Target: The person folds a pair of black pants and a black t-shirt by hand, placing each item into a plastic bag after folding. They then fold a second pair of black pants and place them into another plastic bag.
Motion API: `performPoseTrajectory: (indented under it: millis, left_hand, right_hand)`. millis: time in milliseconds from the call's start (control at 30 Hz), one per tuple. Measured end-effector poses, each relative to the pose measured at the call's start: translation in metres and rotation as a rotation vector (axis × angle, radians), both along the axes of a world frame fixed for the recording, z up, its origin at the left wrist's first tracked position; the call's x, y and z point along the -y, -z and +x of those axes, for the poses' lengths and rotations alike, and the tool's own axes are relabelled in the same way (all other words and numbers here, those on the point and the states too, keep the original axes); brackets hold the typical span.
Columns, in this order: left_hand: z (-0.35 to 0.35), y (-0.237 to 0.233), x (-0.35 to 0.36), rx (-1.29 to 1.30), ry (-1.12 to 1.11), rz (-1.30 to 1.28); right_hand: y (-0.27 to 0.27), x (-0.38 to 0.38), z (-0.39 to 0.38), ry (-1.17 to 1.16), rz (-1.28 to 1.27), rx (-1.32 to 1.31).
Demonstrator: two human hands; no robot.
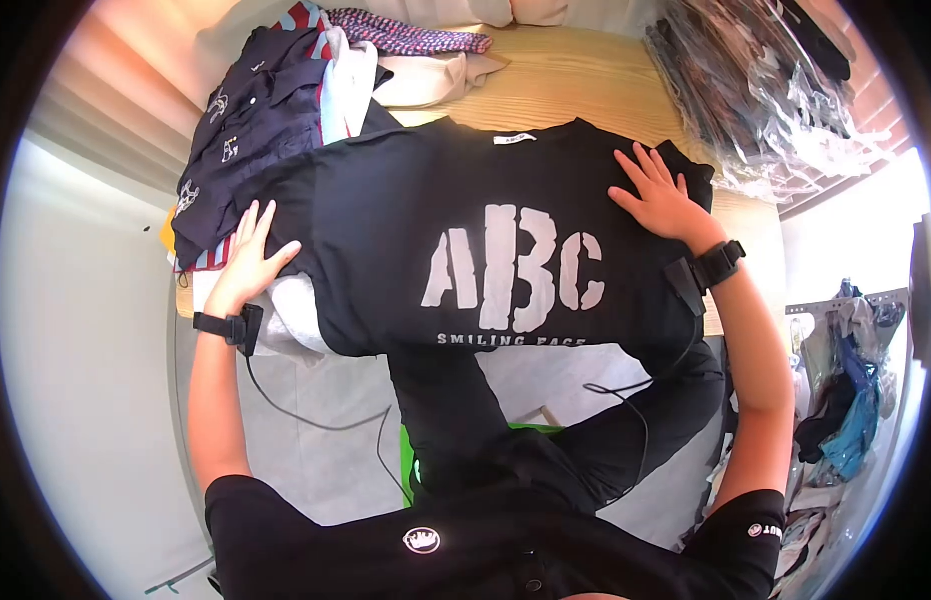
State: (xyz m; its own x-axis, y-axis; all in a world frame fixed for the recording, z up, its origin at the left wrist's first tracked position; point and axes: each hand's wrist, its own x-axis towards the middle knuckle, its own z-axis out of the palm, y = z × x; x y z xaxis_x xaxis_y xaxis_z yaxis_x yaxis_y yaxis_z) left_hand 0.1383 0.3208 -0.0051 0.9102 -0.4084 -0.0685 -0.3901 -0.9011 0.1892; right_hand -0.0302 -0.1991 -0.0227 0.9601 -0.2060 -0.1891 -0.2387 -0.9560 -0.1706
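Note:
A black T-shirt (386,240) lies spread across the table, its collar with a white label toward the far side. Large pale letters "ABC" and smaller words are printed on its front, and its lower part drops over the near table edge. My left hand (251,255) rests with fingers extended on the sleeve at the left. On the right, my right hand (661,195) lies flat on the shirt near the other sleeve, fingers spread. Neither hand grips the cloth. Both wrists wear black straps with cables.
Dark printed garments (251,120) and other folded clothes are piled at the left of the wooden table (576,75). Clothes in clear plastic bags (746,90) are heaped at the back right. More bagged clothes (851,400) hang at the right. Cables (326,425) dangle near my lap.

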Motion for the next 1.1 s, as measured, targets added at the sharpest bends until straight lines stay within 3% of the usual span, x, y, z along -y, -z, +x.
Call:
performPoseTrajectory:
  millis: [133, 233, 300, 333, 400, 467, 533, 567, 633, 667, 767, 833, 900, 967, 1100]
  left_hand:
    - [0.005, 0.002, -0.012, 0.002, 0.049, -0.02]
    - [0.01, 0.001, -0.016, 0.006, 0.113, -0.151]
    - [0.008, 0.004, -0.02, 0.037, 0.114, -0.226]
    - [0.006, 0.003, -0.02, 0.054, 0.121, -0.225]
    - [-0.005, 0.005, -0.018, 0.073, 0.048, -0.173]
    - [-0.015, 0.015, -0.023, 0.147, 0.049, -0.083]
    - [-0.036, 0.013, -0.017, 0.146, -0.037, -0.033]
    - [-0.047, 0.013, -0.015, 0.159, -0.061, -0.072]
    - [-0.065, 0.013, -0.01, 0.212, -0.095, -0.155]
    - [-0.073, 0.014, -0.005, 0.254, -0.108, -0.202]
    - [-0.087, 0.018, 0.005, 0.421, 0.009, -0.258]
    - [-0.095, 0.018, 0.013, 0.483, 0.139, -0.259]
    - [-0.098, 0.021, 0.026, 0.443, 0.102, -0.253]
    - [-0.096, 0.03, 0.031, 0.378, 0.037, -0.241]
    - [-0.09, 0.04, 0.03, 0.353, -0.037, -0.187]
  right_hand:
    - [0.003, 0.001, 0.015, 0.096, -0.022, -0.07]
    - [0.01, 0.013, 0.015, 0.076, -0.003, 0.032]
    - [0.025, 0.032, 0.012, -0.056, 0.23, 0.434]
    - [0.02, 0.032, 0.004, -0.037, 0.221, 0.44]
    - [0.011, 0.024, -0.023, 0.159, 0.276, 0.79]
    - [0.011, 0.024, -0.05, 0.223, 0.18, 0.887]
    - [0.012, 0.025, -0.069, 0.67, 0.804, 1.029]
    - [0.005, 0.029, -0.077, 0.678, 0.793, 1.031]
    - [-0.009, 0.036, -0.094, 0.893, 1.483, 0.734]
    - [-0.009, 0.043, -0.097, 0.901, 1.478, 0.738]
    - [0.001, 0.068, -0.1, 0.512, 1.903, 0.208]
    - [0.008, 0.069, -0.095, 0.564, 1.914, 0.166]
    - [0.004, 0.06, -0.086, 0.608, 1.921, 0.116]
    - [-0.009, 0.035, -0.078, 0.678, 1.894, 0.302]
    - [-0.011, 0.028, -0.082, 0.696, 1.9, 0.342]
